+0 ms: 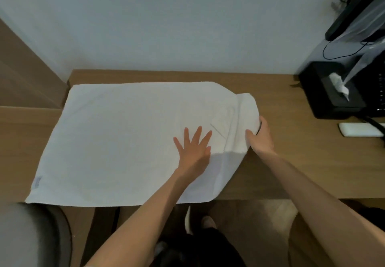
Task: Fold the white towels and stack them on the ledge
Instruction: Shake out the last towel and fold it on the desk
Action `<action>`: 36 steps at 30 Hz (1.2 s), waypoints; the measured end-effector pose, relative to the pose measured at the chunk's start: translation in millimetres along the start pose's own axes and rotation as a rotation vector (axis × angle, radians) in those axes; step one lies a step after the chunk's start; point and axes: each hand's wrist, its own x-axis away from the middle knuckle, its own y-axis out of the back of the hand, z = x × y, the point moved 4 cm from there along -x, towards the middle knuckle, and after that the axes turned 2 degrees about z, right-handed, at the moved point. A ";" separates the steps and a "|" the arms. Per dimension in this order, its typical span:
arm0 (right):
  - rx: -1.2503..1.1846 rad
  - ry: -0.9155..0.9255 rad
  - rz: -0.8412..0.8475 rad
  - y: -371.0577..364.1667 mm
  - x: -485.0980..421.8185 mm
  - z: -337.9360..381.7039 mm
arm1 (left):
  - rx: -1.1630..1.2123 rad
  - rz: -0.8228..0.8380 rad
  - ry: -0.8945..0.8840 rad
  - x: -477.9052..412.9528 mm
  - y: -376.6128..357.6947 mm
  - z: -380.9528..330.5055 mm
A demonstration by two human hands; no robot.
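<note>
White towel [116,133] spread across the wooden surface [291,162], centre frame. Left hand [193,147], fingers splayed, presses it flat; right hand [260,137] pinches its folded right edge.

The towel [116,133] under the left hand [194,150] is plain white, no pattern; its small label [37,182], far left of that hand, is pale blue-grey. The ledge [291,152] beside the right hand [260,137] is brown w/ faint wood grain. Further right of it: black tissue box [327,102] w/ white tissue [338,83], and a white flat block [360,129].
</note>
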 end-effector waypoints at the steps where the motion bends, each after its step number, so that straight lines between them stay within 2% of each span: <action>1: 0.004 -0.002 0.027 1.1 -7.9 -0.6 | -0.041 -0.022 0.016 -1.8 -3.1 -1.8; 4: 0.050 -0.002 0.041 7.2 -30.0 -1.4 | -0.102 -0.054 0.048 -4.6 -9.7 -3.8; 7: -0.068 0.049 0.007 14.5 -38.9 2.2 | -0.104 -0.063 0.065 -4.8 -10.7 -4.0; 14: -0.194 0.243 -0.036 39.8 -22.6 14.4 | -0.134 0.002 0.104 -8.4 -3.1 -9.1; 17: -0.161 0.266 -0.130 51.2 -10.2 14.1 | -0.152 0.031 0.107 -7.2 1.6 -11.5; 21: -0.251 0.273 -0.109 59.6 2.5 14.6 | -0.136 0.083 0.095 -6.3 8.8 -13.9; 24: -0.274 0.215 -0.116 63.0 13.4 1.6 | -0.126 0.135 0.094 -6.3 12.5 -13.6; 27: -0.275 -0.029 -0.093 60.6 19.7 -28.8 | -0.130 0.159 0.099 -7.6 13.5 -13.3; 29: -0.170 -0.108 -0.068 59.1 23.3 -40.2 | -0.114 0.141 0.105 -8.7 12.4 -15.0; 31: -0.049 -0.038 -0.101 60.0 26.3 -36.2 | -0.152 0.069 0.100 -6.7 11.9 -17.2; 34: 0.186 0.216 -0.188 60.2 28.0 -9.6 | -0.204 0.036 -0.007 -8.4 12.3 -18.2; 36: 0.274 0.377 -0.141 52.6 21.0 13.2 | -0.203 0.002 -0.054 -10.0 14.6 -19.5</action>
